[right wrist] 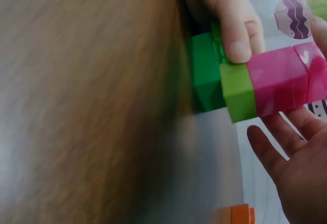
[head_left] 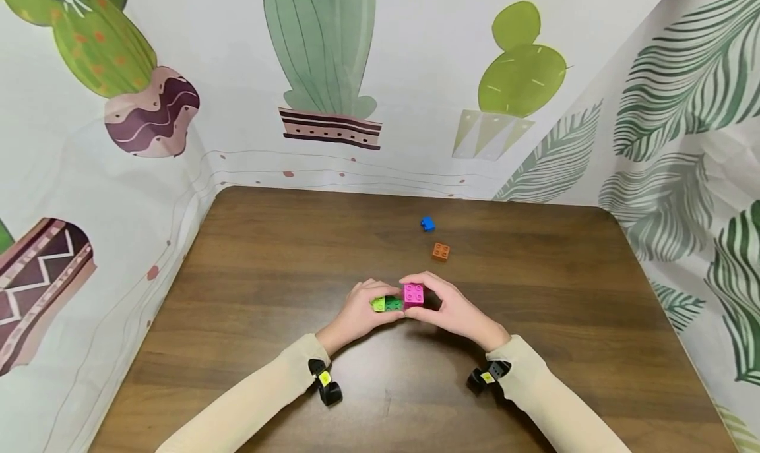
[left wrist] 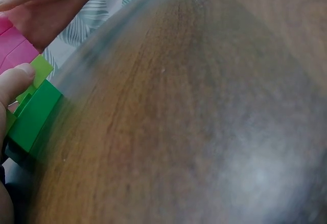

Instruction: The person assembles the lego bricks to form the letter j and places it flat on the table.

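A small joined build of toy building bricks lies between both hands over the table's middle. It has a dark green brick (head_left: 393, 304), lime green bricks (head_left: 378, 304) and two pink bricks (head_left: 413, 293) stacked on the lime part. My left hand (head_left: 369, 306) grips the green part from the left, its thumb pressing along a lime brick (right wrist: 239, 92). From the right, my right hand (head_left: 448, 311) pinches the pink stack between thumb and fingers. In the right wrist view, fingertips sit under the pink bricks (right wrist: 281, 81).
Beyond the hands, an orange brick (head_left: 441, 252) and a blue brick (head_left: 427, 223) lie on the brown wooden table (head_left: 285, 242). A white cloth (head_left: 415, 64) printed with cacti and leaves hangs behind and beside the table. Both wrists wear black camera straps (head_left: 323, 380).
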Motion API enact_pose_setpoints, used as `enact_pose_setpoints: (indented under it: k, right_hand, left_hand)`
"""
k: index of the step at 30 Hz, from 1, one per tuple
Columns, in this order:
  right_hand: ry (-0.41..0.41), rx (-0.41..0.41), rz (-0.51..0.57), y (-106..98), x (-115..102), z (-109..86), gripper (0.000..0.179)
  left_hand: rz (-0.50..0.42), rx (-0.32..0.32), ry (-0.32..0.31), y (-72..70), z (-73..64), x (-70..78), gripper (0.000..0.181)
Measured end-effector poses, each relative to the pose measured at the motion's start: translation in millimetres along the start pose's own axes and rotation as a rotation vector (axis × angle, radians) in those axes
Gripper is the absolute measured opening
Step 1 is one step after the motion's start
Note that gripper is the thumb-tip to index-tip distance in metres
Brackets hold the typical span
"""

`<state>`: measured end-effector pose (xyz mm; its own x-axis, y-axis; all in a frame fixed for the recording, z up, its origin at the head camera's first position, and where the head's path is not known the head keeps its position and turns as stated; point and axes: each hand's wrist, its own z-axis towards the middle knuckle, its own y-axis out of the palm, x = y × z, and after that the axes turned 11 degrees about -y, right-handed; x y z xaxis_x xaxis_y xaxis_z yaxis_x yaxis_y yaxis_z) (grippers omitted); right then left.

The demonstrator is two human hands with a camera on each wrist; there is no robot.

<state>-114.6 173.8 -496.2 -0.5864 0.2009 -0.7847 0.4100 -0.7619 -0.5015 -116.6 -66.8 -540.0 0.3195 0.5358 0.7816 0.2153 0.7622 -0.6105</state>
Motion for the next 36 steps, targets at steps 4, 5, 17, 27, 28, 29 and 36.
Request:
enact_pose_setpoints:
  k: [4, 5, 17, 27, 28, 29, 36]
  right_hand:
    - [-0.039, 0.063, 0.028, 4.5, -0.3, 3.3, 0.043]
    - [-0.042, 0.079, 0.037, 5.5, -0.6, 3.7, 0.041]
    - [-0.097, 0.142, 0.009, 9.1, 2.2, 0.4, 0.039]
    - [-0.041, 0.145, -0.017, 11.5, -2.1, -1.5, 0.043]
    - [-0.032, 0.139, -0.008, 11.5, -2.4, -1.6, 0.042]
    - [-0.019, 0.13, 0.008, 11.3, -3.3, -1.8, 0.042]
    - [0.002, 0.09, 0.026, 9.5, -3.2, -3.5, 0.04]
  left_hand:
    - [-0.006, 0.003, 0.002, 0.3, 0.0, 0.1, 0.039]
    - [-0.008, 0.005, 0.002, 0.4, 0.0, 0.0, 0.039]
    - [0.0, 0.015, -0.011, 2.0, -0.3, 0.5, 0.039]
    - [0.003, 0.013, -0.014, 4.1, 0.1, -1.2, 0.04]
    - [0.003, 0.012, -0.016, 4.3, 0.1, -1.7, 0.04]
    - [0.003, 0.011, -0.017, 4.4, 0.1, -2.2, 0.04]
    - [-0.006, 0.013, -0.011, 3.6, -0.3, -1.2, 0.04]
